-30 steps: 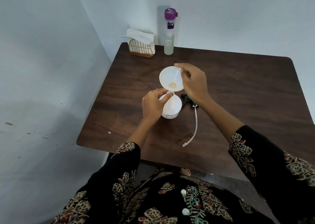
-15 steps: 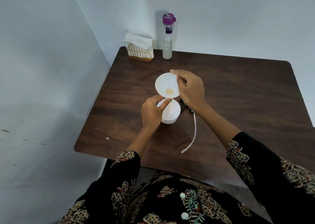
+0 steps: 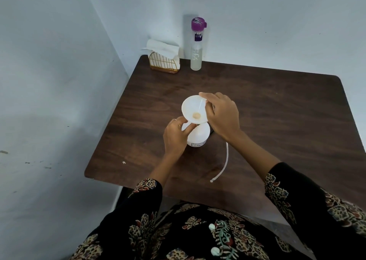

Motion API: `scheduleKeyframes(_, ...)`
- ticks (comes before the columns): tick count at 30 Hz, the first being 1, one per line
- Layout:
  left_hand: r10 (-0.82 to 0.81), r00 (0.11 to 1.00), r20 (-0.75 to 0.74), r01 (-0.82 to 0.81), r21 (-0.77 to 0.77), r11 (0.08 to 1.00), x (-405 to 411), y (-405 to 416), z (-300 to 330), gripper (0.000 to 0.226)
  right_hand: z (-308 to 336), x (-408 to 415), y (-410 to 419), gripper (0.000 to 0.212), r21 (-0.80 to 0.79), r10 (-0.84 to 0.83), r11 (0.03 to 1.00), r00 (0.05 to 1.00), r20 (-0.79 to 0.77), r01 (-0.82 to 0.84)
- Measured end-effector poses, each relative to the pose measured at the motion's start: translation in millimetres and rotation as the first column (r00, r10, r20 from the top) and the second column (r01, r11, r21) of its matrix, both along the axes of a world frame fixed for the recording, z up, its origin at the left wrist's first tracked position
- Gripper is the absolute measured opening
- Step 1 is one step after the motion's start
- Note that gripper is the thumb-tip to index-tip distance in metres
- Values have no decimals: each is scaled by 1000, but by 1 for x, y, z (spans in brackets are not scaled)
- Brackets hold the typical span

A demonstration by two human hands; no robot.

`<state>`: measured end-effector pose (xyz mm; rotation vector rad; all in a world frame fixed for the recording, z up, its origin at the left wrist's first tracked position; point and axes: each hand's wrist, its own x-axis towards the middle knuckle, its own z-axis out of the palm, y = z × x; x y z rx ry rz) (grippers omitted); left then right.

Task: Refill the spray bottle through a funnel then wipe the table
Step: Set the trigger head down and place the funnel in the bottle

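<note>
While right hand [image 3: 222,115] pinches funnel [image 3: 193,109], left hand [image 3: 175,136] grips bottle [image 3: 199,136]; hose [image 3: 224,161] nearby

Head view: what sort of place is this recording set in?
Probably a plain room in a home: a small dark wooden table pushed into a bare painted corner, with a napkin holder and a purple-capped bottle at the back.

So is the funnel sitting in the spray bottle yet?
Cannot tell. The funnel, pinched by the right hand, hides the neck of the spray bottle.
</note>
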<state>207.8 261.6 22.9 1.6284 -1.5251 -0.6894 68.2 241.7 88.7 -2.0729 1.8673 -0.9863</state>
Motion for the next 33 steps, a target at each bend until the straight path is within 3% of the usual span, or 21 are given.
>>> scheduleKeyframes(4, -39, 998, 46, 36, 53, 998, 2, -1, -7, 37, 0, -3, -1, 35, 17, 10, 1000, 995, -101, -8)
scheduleKeyframes(8, -84, 995, 57, 78, 105, 991, 3, -3, -16, 54, 0, -5, -1, 47, 96, 43, 995, 995, -94, -34)
scheduleKeyframes(12, -167, 981, 101, 153, 134, 979, 13, 0, -24, 77, -1, -9, 2, 52, 95, 55, 994, 998, -1, -55)
scheduleKeyframes(16, -245, 949, 199, 209, 183, 961, 32, 3, -29, 89, 2, -20, -1, 49, 6, -34, 999, 985, 171, 33)
scheduleKeyframes(19, -233, 964, 125, 205, 201, 958, 54, 9, -36, 73, 1, -39, -11, 37, -58, -119, 989, 964, 236, 136)
scheduleKeyframes(21, -147, 989, 24, 141, 160, 977, 70, 8, -38, 51, 1, -55, -27, 27, -57, -185, 977, 952, 242, 204)
scheduleKeyframes(24, -2, 1000, 14, 1, 109, 994, 82, -14, -32, 40, 2, -76, -59, 19, 7, -243, 969, 952, 188, 246)
scheduleKeyframes(29, -60, 998, 18, 58, 95, 994, 60, -102, -4, 34, 15, -90, -128, 34, 317, -124, 942, 992, 18, 112)
scheduleKeyframes(33, -202, 979, 22, 197, 141, 970, 26, -178, 13, 48, 35, -77, -180, 53, 396, -61, 915, 997, -50, 75)
